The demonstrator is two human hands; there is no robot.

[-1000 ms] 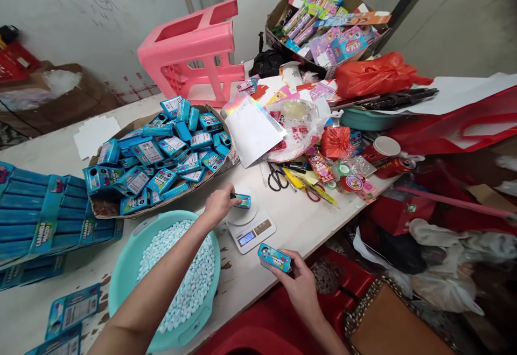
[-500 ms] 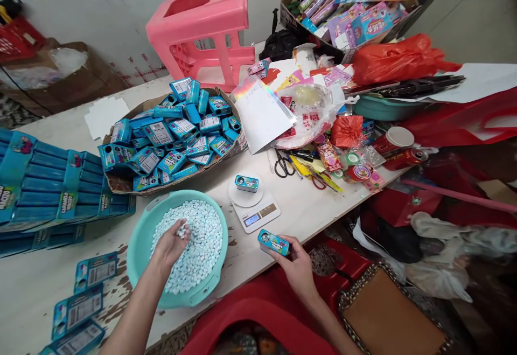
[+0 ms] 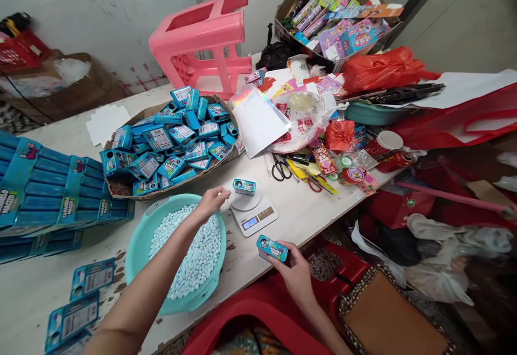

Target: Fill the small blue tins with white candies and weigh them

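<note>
My left hand (image 3: 215, 202) is closed in a pinch just left of a small blue candy box (image 3: 244, 187). A pale bit, which looks like a candy, shows at its fingertips. That box stands on the round plate of a white kitchen scale (image 3: 258, 220), whose display is lit. My right hand (image 3: 297, 269) grips another blue candy box (image 3: 272, 249) over the table's front edge, its holed top turned up. Under my left forearm sits a mint-green basin (image 3: 137, 236) full of small pale-blue candies (image 3: 197, 258).
A cardboard tray (image 3: 177, 189) heaped with blue boxes stands behind the basin. At left are stacked display cartons (image 3: 48, 182) and flat boxes (image 3: 92, 279). Scissors (image 3: 280, 169), papers (image 3: 258, 120) and bags lie at right. A pink stool (image 3: 197, 37) rests behind; a red chair (image 3: 242, 312) is in front.
My left hand has moved from the candies in the basin, up and right, to beside the box on the scale. My right hand still holds its box in nearly the same place.
</note>
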